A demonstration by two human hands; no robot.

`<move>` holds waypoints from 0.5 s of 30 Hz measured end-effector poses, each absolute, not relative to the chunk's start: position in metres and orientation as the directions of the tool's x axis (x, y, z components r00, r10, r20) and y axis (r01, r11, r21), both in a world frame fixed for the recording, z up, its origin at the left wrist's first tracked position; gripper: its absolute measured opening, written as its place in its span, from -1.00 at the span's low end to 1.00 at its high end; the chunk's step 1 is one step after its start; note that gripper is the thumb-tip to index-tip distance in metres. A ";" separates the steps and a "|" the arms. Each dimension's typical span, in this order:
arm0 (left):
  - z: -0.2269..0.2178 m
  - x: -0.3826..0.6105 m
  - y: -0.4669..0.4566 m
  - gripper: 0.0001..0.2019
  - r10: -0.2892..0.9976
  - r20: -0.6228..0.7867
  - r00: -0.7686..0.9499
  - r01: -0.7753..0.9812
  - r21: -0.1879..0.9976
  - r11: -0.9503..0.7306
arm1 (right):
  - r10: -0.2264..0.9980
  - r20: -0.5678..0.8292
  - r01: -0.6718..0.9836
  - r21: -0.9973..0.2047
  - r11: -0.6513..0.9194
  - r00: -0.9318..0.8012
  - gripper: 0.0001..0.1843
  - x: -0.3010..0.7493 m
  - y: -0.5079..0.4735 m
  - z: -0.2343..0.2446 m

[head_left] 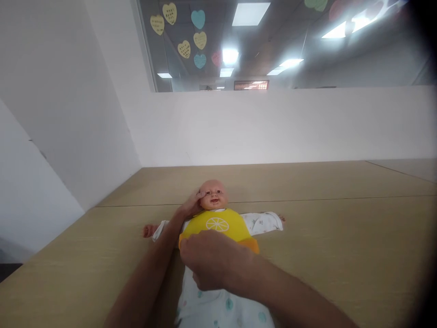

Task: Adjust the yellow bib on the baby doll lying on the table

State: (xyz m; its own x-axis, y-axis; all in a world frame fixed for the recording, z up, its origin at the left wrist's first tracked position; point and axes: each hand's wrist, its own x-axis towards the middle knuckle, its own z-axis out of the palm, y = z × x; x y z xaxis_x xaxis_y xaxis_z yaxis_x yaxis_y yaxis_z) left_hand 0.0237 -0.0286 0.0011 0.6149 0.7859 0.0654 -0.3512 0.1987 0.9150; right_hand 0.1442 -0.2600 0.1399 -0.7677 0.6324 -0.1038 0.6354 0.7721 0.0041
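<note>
A baby doll lies on its back on the table, head at the far end and arms spread out. A yellow bib with a white citrus-slice print and an orange lower pocket covers its chest. Against the side of the doll's head rests my left hand, its fingers stretched along the cheek near the eye. My right hand is closed in a fist over the bib's lower edge, at the left end of the pocket. Its fingertips are hidden beneath the hand. White clothing with coloured spots covers the doll's lower body.
The wood-toned table has a seam running across it behind the doll's shoulders. A white wall borders the far side, with a window above bearing heart-shaped notes. Another white wall stands on the left.
</note>
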 end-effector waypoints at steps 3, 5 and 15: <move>-0.001 0.024 -0.026 -0.43 0.786 0.094 0.611 -0.383 0.904 0.190 | 0.603 -0.134 0.607 0.012 0.794 -0.786 -0.90 0.141 -0.266 0.136; -0.002 0.023 -0.025 -0.43 0.776 0.100 0.623 -0.391 0.899 0.197 | 0.611 -0.156 0.617 0.012 0.787 -0.776 -0.91 0.139 -0.267 0.135; -0.002 0.022 -0.026 -0.40 0.757 0.079 0.648 -0.352 0.913 0.206 | 0.798 -0.159 0.814 -0.081 0.575 -0.581 -0.64 0.167 -0.244 0.157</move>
